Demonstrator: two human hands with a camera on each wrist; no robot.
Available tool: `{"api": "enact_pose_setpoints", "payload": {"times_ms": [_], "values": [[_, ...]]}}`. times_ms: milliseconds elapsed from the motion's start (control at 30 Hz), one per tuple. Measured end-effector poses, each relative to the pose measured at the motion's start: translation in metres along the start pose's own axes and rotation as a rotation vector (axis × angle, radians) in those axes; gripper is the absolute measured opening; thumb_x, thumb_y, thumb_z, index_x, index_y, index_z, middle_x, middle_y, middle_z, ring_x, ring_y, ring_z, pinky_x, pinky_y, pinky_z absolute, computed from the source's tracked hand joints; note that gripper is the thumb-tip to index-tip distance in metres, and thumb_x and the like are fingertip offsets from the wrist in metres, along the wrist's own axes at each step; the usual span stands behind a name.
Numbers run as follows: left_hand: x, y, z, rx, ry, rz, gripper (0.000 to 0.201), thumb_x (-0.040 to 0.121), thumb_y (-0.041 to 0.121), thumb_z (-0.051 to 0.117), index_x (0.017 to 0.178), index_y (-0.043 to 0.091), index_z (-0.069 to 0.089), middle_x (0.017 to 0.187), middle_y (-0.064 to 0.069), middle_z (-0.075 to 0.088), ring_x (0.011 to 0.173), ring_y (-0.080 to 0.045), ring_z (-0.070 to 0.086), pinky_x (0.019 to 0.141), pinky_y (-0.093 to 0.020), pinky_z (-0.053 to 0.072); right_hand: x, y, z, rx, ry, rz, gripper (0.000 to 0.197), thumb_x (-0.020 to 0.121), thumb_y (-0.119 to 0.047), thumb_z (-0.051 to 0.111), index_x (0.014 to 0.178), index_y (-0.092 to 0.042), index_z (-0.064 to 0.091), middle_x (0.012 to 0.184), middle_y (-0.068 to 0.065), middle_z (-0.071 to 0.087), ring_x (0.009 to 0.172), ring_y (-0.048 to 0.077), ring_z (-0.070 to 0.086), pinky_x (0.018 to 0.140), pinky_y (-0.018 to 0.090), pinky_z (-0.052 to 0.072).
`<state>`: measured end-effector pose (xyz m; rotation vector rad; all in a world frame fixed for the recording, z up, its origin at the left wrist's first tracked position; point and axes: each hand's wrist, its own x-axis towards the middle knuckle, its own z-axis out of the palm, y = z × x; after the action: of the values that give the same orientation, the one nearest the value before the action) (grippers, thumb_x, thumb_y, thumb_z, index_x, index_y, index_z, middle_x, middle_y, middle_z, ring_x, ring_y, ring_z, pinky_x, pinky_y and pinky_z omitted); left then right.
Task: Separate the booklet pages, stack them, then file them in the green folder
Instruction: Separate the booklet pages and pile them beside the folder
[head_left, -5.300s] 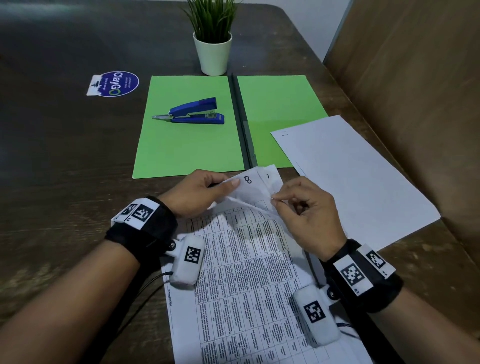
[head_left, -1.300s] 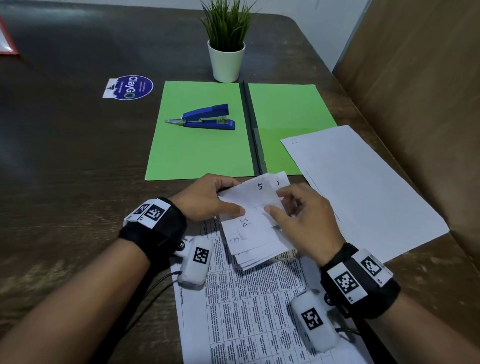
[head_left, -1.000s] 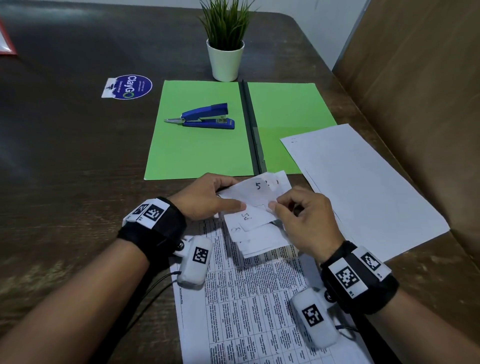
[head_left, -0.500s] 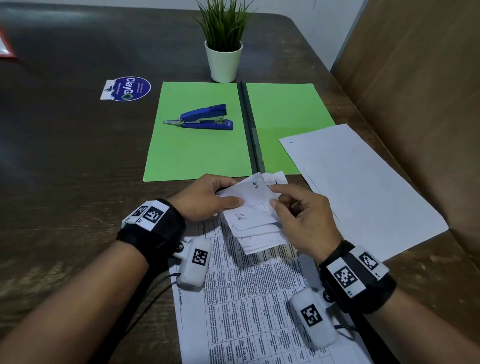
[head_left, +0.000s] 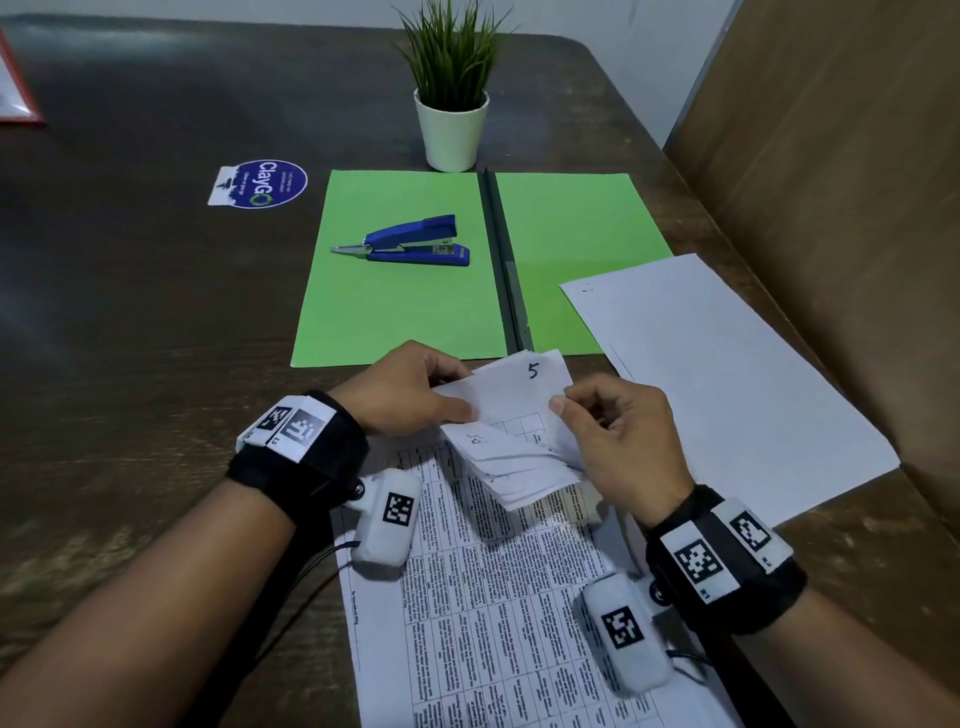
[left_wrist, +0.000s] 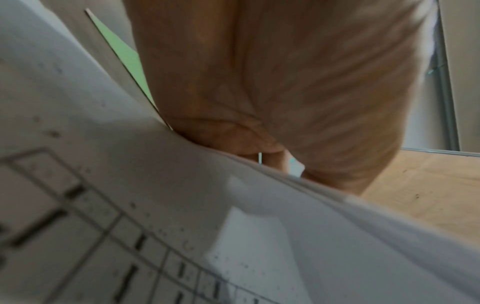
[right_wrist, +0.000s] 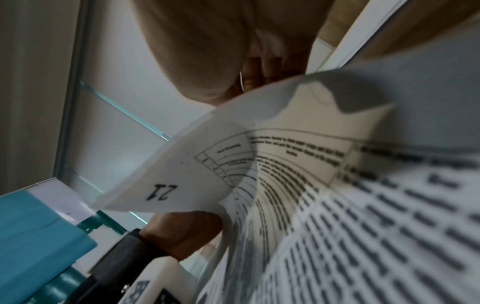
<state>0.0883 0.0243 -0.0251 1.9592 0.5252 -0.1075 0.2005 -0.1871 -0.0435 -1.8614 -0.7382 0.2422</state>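
Note:
The booklet (head_left: 498, 582) of printed table pages lies in front of me, its top corners (head_left: 511, 441) folded back and fanned, hand-numbered; the top one reads 5. My left hand (head_left: 410, 389) pinches the fanned corners from the left. My right hand (head_left: 618, 431) pinches the corner of the top page from the right. The green folder (head_left: 405, 291) lies open beyond the hands. The left wrist view shows my palm (left_wrist: 298, 92) over a curled page (left_wrist: 233, 226). In the right wrist view a bent page corner marked 21 (right_wrist: 166, 191) curls under the hand.
A blue stapler (head_left: 410, 244) rests on the folder's left leaf. A blank white sheet (head_left: 727, 384) overlaps the folder's right leaf. A potted plant (head_left: 452, 104) stands behind the folder, a round sticker (head_left: 262, 183) to the left. A wooden wall (head_left: 857, 208) borders the right.
The fanned page corners have been gathered tighter between the hands. My right hand's pinch has shifted up to the corner of the page numbered 5. My left hand has barely moved.

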Motion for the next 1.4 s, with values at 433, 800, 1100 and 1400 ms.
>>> {"api": "enact_pose_setpoints", "payload": {"times_ms": [433, 800, 1100, 1400], "values": [[0.001, -0.004, 0.004, -0.025, -0.009, 0.005, 0.004, 0.088, 0.018, 0.077, 0.090, 0.017, 0.080, 0.091, 0.000, 0.080, 0.082, -0.013, 0.072, 0.086, -0.034, 0.056, -0.008, 0.010, -0.001, -0.029, 0.006, -0.106, 0.025, 0.089, -0.011, 0.069, 0.080, -0.033, 0.068, 0.084, -0.011, 0.068, 0.075, 0.009, 0.065, 0.068, 0.024, 0.051], [0.000, -0.002, 0.009, -0.026, 0.033, -0.011, 0.013, 0.088, 0.027, 0.077, 0.091, 0.016, 0.080, 0.087, 0.005, 0.079, 0.074, -0.009, 0.070, 0.077, -0.027, 0.052, -0.005, 0.007, -0.003, -0.183, 0.004, -0.358, 0.009, 0.086, -0.014, 0.067, 0.087, -0.017, 0.076, 0.080, -0.009, 0.071, 0.068, -0.003, 0.058, 0.062, 0.024, 0.049], [-0.005, 0.000, 0.008, -0.064, -0.025, -0.036, 0.064, 0.074, 0.080, 0.044, 0.093, 0.031, 0.082, 0.098, 0.012, 0.079, 0.100, -0.014, 0.071, 0.100, -0.041, 0.049, -0.008, 0.006, -0.004, -0.158, -0.101, -0.264, 0.010, 0.091, -0.031, 0.059, 0.085, -0.028, 0.065, 0.070, -0.015, 0.062, 0.059, 0.012, 0.058, 0.053, 0.036, 0.050], [-0.002, -0.004, 0.005, -0.095, -0.036, -0.010, 0.017, 0.088, 0.032, 0.075, 0.095, 0.017, 0.079, 0.094, -0.001, 0.080, 0.082, -0.016, 0.072, 0.088, -0.036, 0.055, -0.008, 0.001, 0.000, 0.127, -0.158, 0.050, 0.019, 0.093, -0.025, 0.069, 0.107, -0.034, 0.061, 0.066, 0.001, 0.073, 0.067, 0.018, 0.070, 0.072, 0.044, 0.059]]}}
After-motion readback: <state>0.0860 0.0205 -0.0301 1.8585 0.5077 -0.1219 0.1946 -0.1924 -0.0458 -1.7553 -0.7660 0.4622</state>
